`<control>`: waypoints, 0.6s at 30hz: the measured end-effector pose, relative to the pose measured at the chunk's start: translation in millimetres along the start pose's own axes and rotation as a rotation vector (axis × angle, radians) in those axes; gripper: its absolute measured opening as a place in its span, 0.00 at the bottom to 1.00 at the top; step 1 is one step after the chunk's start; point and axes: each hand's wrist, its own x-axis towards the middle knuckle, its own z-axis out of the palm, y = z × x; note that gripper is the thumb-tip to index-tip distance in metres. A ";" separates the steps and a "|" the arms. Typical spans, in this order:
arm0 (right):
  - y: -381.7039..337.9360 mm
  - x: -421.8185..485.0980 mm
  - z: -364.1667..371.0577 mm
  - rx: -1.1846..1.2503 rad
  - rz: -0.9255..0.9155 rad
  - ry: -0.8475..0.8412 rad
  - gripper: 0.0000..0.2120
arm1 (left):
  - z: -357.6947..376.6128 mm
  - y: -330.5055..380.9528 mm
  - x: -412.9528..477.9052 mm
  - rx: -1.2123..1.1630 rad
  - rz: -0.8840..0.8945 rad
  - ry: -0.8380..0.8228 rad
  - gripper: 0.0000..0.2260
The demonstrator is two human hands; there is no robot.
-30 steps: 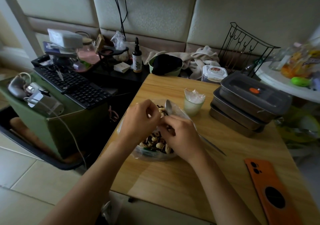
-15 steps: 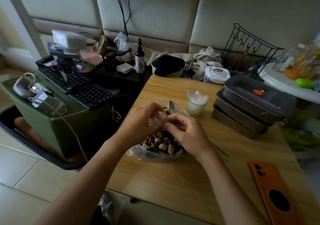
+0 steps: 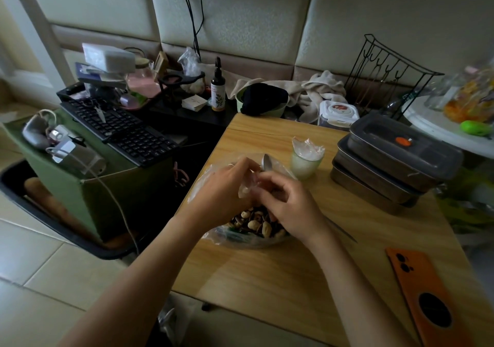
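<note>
Both hands work over a clear plastic bag (image 3: 242,240) of mixed nuts (image 3: 254,222), which sits on the wooden worktop (image 3: 267,279) near its left edge. Left hand (image 3: 224,186): grip clamped on a bunched fold of the bag's upper plastic, fingers curled, thumb side facing the other hand. Right hand (image 3: 291,207): fingertips pinched together on the same fold, so the 2 hands nearly touch above the nuts. Lower part of the bag bulges w/ nuts under the right hand.

A metal spoon (image 3: 267,162) pokes up just behind the hands, bowl end up; its handle shows on the worktop right of the right wrist. A small cup (image 3: 304,163) w/ plastic stuffed in its top stands just beside the spoon. Stacked lidded containers (image 3: 395,164) are further right, an orange phone (image 3: 427,298) lies at the near right corner, and a black keyboard (image 3: 120,130) sits off the worktop to the left.
</note>
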 end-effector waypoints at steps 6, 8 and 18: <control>-11.4 -6.1 -4.2 -0.109 -0.045 -0.028 0.15 | -0.5 2.8 -2.1 0.053 -0.041 -0.004 0.22; -14.9 -7.3 -12.8 -0.108 -0.027 0.068 0.13 | -2.2 1.0 -2.3 0.044 -0.067 0.030 0.16; 30.9 -45.3 -77.7 -0.798 0.459 -0.003 0.11 | -3.1 -4.0 -11.5 0.074 -0.142 0.044 0.16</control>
